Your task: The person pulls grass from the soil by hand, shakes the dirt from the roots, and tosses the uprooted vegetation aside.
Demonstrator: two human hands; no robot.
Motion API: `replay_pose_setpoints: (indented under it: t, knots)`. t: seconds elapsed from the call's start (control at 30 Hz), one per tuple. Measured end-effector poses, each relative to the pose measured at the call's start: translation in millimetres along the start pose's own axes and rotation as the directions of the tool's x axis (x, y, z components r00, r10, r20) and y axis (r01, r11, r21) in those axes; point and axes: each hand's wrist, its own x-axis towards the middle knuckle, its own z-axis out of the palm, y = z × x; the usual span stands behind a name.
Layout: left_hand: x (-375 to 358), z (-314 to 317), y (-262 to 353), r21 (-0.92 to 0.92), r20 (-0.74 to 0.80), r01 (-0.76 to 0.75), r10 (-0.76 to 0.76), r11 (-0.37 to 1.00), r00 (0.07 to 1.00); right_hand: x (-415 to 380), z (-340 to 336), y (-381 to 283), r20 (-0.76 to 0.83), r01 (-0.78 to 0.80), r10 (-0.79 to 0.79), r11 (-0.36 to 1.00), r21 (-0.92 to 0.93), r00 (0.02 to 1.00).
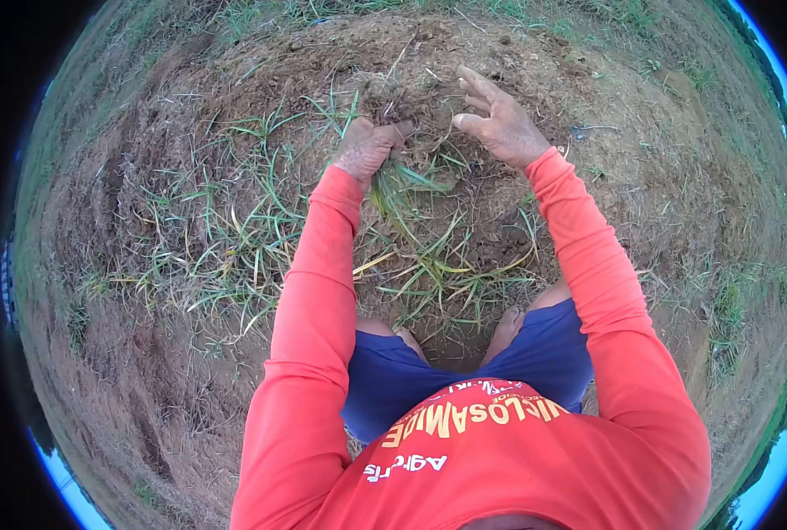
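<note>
My left hand [371,150] is closed around a bunch of grass [399,196]. Green blades hang below the fist toward me, while a brown clump of roots and soil [400,99] sticks out above it. To the right, my right hand [497,121] is open, with its fingers apart and curved toward the root clump. A small gap separates its fingertips from the roots, and nothing shows in it. Bare soil with dry bits lies beneath both hands.
Green grass tufts [451,269] grow between my hands and my feet. More grass [234,234] spreads over the ground to the left. Dry brown soil [676,203] with sparse stubble extends to the right. My bent knees are close below my forearms.
</note>
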Motion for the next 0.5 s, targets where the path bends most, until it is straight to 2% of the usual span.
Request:
replay_pose_setpoints:
  t: [0.07, 0.17, 0.2, 0.27, 0.33, 0.37, 0.4, 0.5]
  knots:
    - [-2.8, -32.0, 16.2, 0.030, -0.278, -0.083, 0.088, 0.996, 0.956, 5.7, -3.8, 14.2, -0.090, -0.142, 0.131, 0.983, -0.116, 0.987]
    - [-31.5, -66.9, 46.1, -0.008, -0.456, -0.129, 0.111, 0.992, 0.883, -2.0, 17.4, 40.1, 0.090, -0.028, 0.089, 0.847, -0.531, 0.992]
    - [-39.5, -79.2, 49.7, 0.000, -0.484, -0.138, 0.121, 0.990, 0.866, -2.5, 27.1, 39.4, 0.145, -0.095, 0.223, 0.798, -0.595, 0.964]
    - [-47.5, -90.6, 50.7, 0.052, -0.533, -0.162, 0.165, 0.985, 0.830, -7.1, 49.1, 35.2, 0.210, -0.198, 0.488, 0.656, -0.728, 0.847]
    - [-48.8, -96.9, 49.5, 0.142, -0.576, -0.193, 0.239, 0.971, 0.782, -10.1, 66.0, 71.9, 0.190, -0.102, 0.269, 0.787, -0.609, 0.944]
    - [-48.9, -98.7, 49.8, 0.158, -0.558, -0.183, 0.241, 0.970, 0.794, -6.5, 72.6, 92.2, 0.164, -0.036, 0.149, 0.838, -0.544, 0.975]
    - [-48.8, -99.0, 48.8, 0.175, -0.539, -0.171, 0.240, 0.969, 0.807, -2.6, 72.5, 90.3, 0.054, -0.026, 0.061, 0.870, -0.493, 0.997]
    - [-42.4, -100.3, 39.7, 0.225, -0.514, -0.198, 0.288, 0.954, 0.808, -2.5, 68.0, 88.0, -0.062, -0.100, 0.080, 0.868, -0.486, 0.995]
